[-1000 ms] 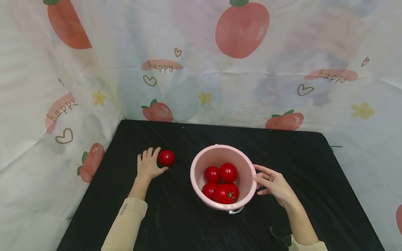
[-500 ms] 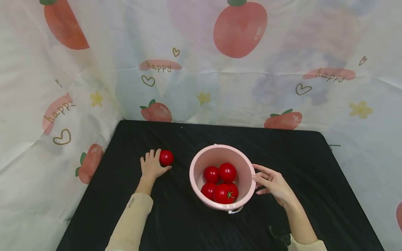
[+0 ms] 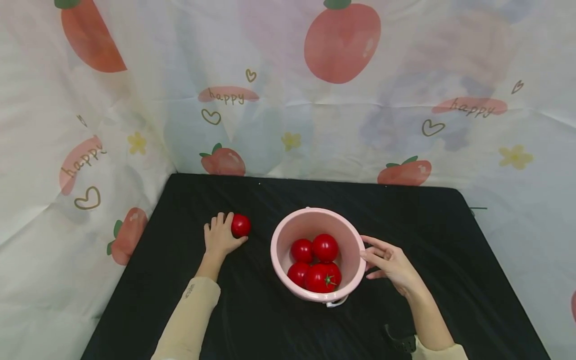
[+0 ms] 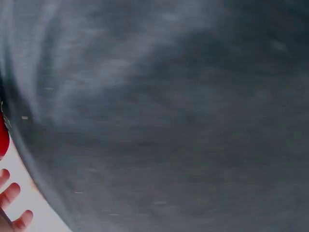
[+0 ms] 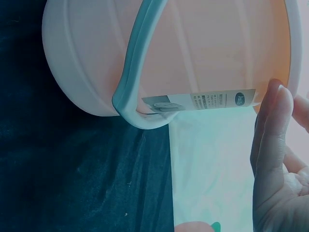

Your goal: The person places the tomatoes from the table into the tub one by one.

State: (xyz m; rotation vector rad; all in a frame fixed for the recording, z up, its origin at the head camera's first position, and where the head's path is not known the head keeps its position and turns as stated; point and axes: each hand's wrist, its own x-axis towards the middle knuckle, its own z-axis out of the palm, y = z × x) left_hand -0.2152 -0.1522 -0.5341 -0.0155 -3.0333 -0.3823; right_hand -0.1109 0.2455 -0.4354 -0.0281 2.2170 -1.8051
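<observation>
A pink bucket (image 3: 285,281) stands right of middle on the black-covered table, with several red tomatoes (image 3: 320,277) inside. One shows a green stem. At the left, another tomato (image 3: 241,226) sits in my left hand (image 3: 220,241), between thumb and forefinger, the other fingers spread. In the left wrist view, only part of this tomato (image 4: 3,139) and some fingertips (image 4: 9,194) show at the edge. My right hand (image 3: 394,267) holds the bucket's right rim. In the right wrist view, its fingers (image 5: 273,130) lie against the outer wall just under the rim.
The bucket's pale handle (image 5: 136,53) hangs down its side, beside a paper label (image 5: 212,100). A fruit-printed cloth (image 3: 288,100) rises behind and along the left of the black table (image 3: 279,330).
My left hand has shifted a little to the right and closer round the tomato, which has moved slightly right with it. The right hand and bucket have stayed in place.
</observation>
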